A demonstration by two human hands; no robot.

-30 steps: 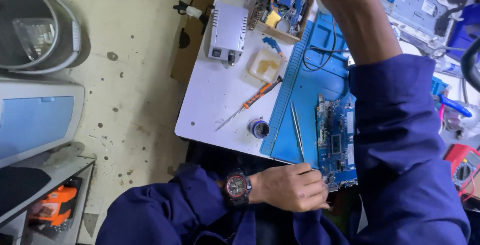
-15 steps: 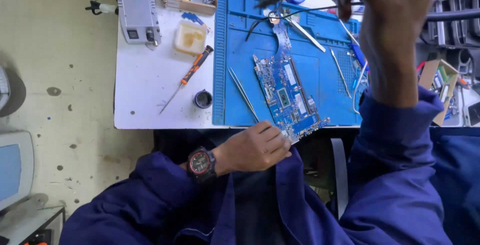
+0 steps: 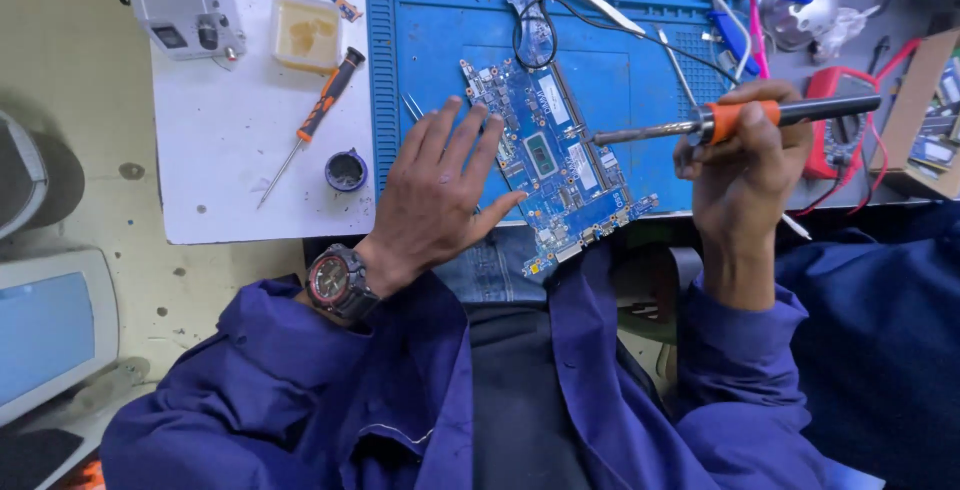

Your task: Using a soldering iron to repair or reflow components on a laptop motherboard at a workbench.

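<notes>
Circuit board (image 3: 555,165) laid on blue mat (image 3: 430,40), near edge overhanging table (image 3: 240,185). Left hand (image 3: 440,190) spread flat, grip released, fingers pressed on left part of board. Right hand (image 3: 745,165) held right of board, grip clenched around soldering iron (image 3: 735,120) at orange collar; tip pointed toward board, not touching. Board judged light, stiff, fragile: best held by bare edges, chips avoided. Screwdriver (image 3: 315,120) seen left of mat.

A circuit board (image 3: 560,165) lies on a mat (image 3: 420,60) on the desk (image 3: 230,200). The left hand (image 3: 440,190) rests flat on the board's left edge. The right hand (image 3: 745,165), to the right, holds a soldering iron (image 3: 730,120) above the mat, tip near the board. Left of the mat lie a screwdriver (image 3: 315,120) and a small pot (image 3: 346,170).
</notes>
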